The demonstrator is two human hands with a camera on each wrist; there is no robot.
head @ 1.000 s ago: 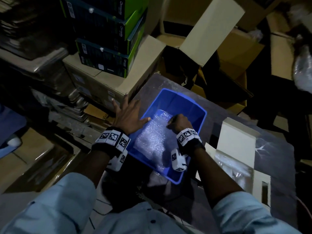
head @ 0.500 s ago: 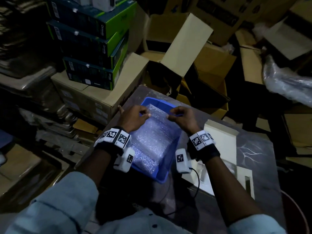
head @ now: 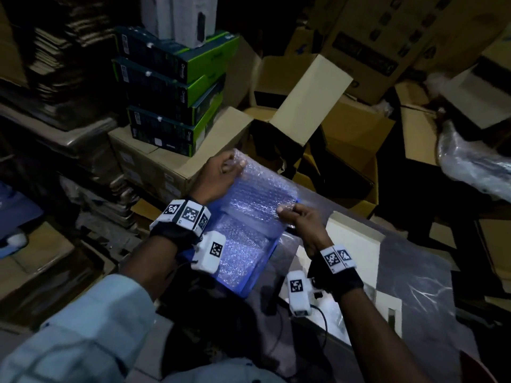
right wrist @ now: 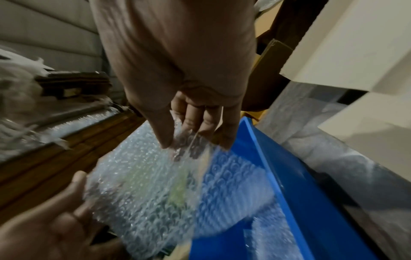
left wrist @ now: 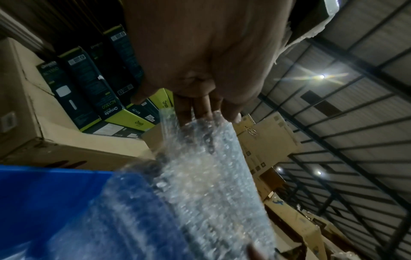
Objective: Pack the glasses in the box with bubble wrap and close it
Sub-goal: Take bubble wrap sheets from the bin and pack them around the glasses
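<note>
A sheet of bubble wrap (head: 260, 194) is held up above a blue plastic bin (head: 258, 288) on the table. My left hand (head: 221, 172) pinches the sheet's far left corner; my right hand (head: 297, 217) pinches its near right edge. In the left wrist view the bubble wrap (left wrist: 211, 167) hangs from my fingers (left wrist: 200, 109) over the blue bin (left wrist: 55, 202). In the right wrist view thumb and fingers (right wrist: 191, 123) nip the bubble wrap (right wrist: 144, 184), with more wrap lying in the bin (right wrist: 300, 184). An open white box (head: 356, 239) stands to the right. No glasses are distinguishable.
Stacked green and black product boxes (head: 171, 92) sit on a brown carton (head: 154, 161) at the left. Open cardboard boxes (head: 318, 111) crowd behind the table. A plastic-wrapped bundle (head: 475, 164) lies at far right. The table (head: 414, 286) carries a clear plastic film.
My left hand left the bin's rim and took the sheet's corner. Both hands lifted the bubble wrap up out of the blue bin, and the head view tilted up.
</note>
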